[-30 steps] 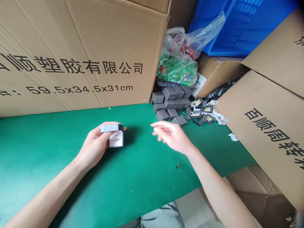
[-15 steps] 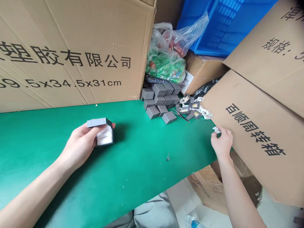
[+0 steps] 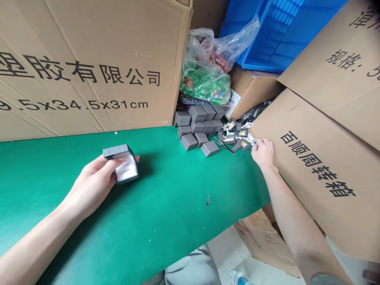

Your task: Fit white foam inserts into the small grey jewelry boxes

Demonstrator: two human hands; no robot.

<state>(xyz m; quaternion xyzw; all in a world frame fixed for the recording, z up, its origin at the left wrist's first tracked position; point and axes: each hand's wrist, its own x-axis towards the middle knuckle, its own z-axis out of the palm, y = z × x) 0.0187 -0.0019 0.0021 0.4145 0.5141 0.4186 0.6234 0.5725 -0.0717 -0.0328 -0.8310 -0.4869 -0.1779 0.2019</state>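
Note:
Held over the left part of the green table is a small grey ring box (image 3: pixel 126 168), its lid raised and its white slotted lining showing. My left hand (image 3: pixel 97 170) is closed around it, the thumb inside against the lid and a fingertip showing past the far side. At the right, my right hand (image 3: pixel 263 152) is pinched on a white scrap at the edge of a heap of crumpled white scraps (image 3: pixel 251 138); its fingertips are partly hidden. Beside the heap lie several open grey boxes (image 3: pixel 230 137) with pale yellowish inserts, and dark tweezers (image 3: pixel 225 147).
Several shut grey boxes (image 3: pixel 197 126) are stacked near the table's back. Behind them are clear bags of green and red items (image 3: pixel 206 81) and a blue crate (image 3: pixel 267 35). Large cartons stand at the left (image 3: pixel 89 39) and right (image 3: pixel 320 158). The green table (image 3: pixel 166 206) ends toward my lap.
My right hand has moved left and away from me, carrying a white piece from the table's right edge to the scrap heap. The ring box in my left hand has tilted slightly.

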